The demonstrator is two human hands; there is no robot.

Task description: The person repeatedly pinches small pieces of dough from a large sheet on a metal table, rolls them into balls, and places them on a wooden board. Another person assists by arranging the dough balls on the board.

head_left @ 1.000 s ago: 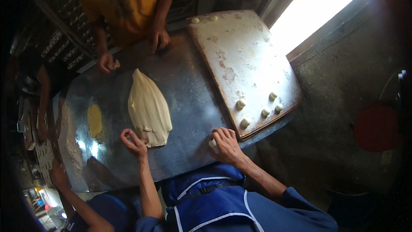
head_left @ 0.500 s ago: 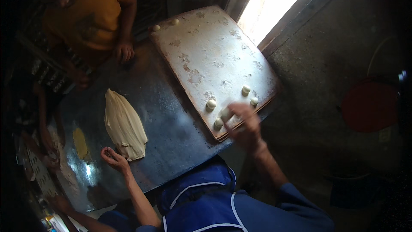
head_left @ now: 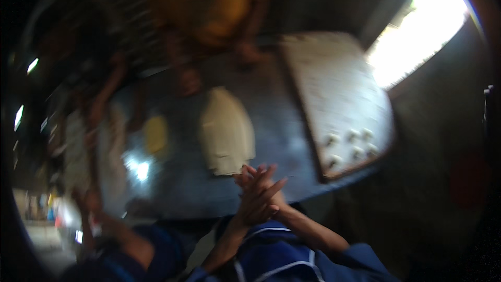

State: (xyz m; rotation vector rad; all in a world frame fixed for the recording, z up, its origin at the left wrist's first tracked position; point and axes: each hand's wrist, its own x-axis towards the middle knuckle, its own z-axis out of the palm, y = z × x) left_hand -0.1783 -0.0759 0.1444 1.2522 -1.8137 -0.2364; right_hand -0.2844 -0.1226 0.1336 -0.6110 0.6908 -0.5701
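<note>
My left hand [head_left: 254, 204] and my right hand [head_left: 277, 198] are together, palm against palm and crossed, over the table's near edge. The fingers of both are stretched out and spread. Whether anything lies between the palms is hidden. Just beyond my fingertips a long, pale slab of dough [head_left: 228, 133] lies on the dark table [head_left: 182, 177]. To the right, several small dough balls [head_left: 357, 152] sit in a group at the near end of a floured baking tray [head_left: 339, 89]. The picture is smeared by motion.
Across the table stands a person in a yellow shirt [head_left: 214, 5], hands near the far edge. Another person's arm [head_left: 125, 237] reaches in at my left. A flat yellow piece [head_left: 155, 134] lies left of the dough. A bright opening [head_left: 422, 26] is beyond the tray.
My right hand has left the tray's near corner, where another dough ball now sits, and met my left hand. My left hand has moved away from the slab's side. The view has swung left.
</note>
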